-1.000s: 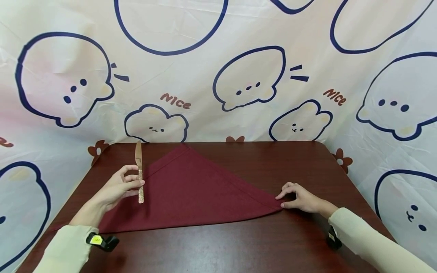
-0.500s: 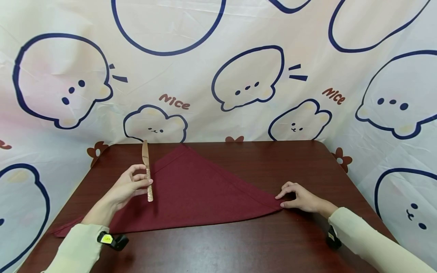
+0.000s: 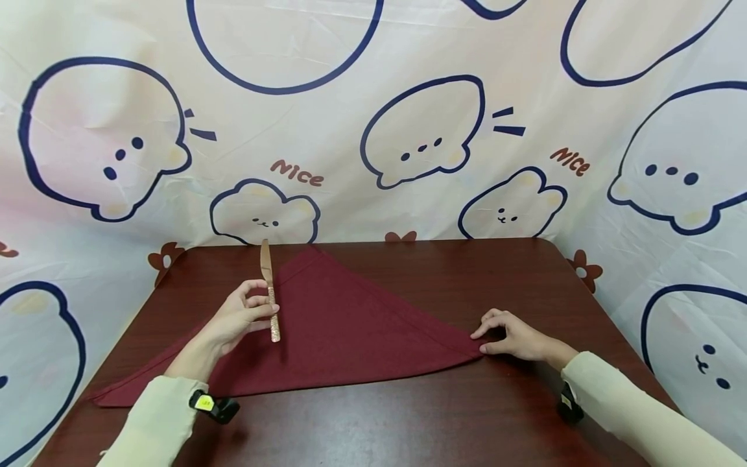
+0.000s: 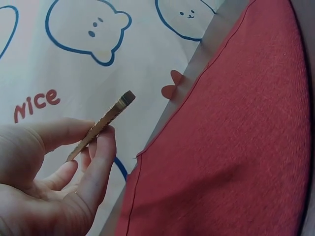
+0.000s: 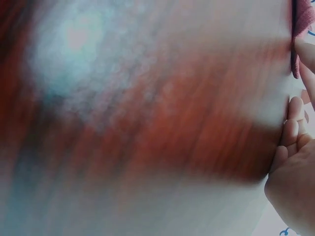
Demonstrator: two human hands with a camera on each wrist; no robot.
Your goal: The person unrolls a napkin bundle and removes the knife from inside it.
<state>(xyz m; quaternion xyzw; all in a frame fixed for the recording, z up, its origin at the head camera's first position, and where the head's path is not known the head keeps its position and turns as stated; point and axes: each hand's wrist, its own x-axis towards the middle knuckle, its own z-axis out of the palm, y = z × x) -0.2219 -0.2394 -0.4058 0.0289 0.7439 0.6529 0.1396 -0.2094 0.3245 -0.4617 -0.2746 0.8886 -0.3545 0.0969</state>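
My left hand (image 3: 242,318) pinches a gold table knife (image 3: 272,314) by its textured handle, blade pointing up and away. It holds the knife above a dark red cloth napkin (image 3: 350,324), folded into a triangle on the table. In the left wrist view, thumb and fingers (image 4: 103,157) close on the knife handle (image 4: 106,120), seen end-on, beside the red napkin (image 4: 226,128). At the napkin's right corner, my right hand (image 3: 516,337) has the cloth between thumb and fingers. The right wrist view catches that napkin corner (image 5: 302,19) at the thumb; how firm the grip is stays hidden.
A dark brown wooden table (image 3: 373,428) lies beneath everything. White fabric (image 3: 327,130) with cartoon outlines hangs behind it and along both sides. The napkin's far tip reaches the table's back edge.
My left hand has moved to the right with the knife, across the napkin's left half. More of the napkin's left corner now shows. The right hand has stayed at the right corner.
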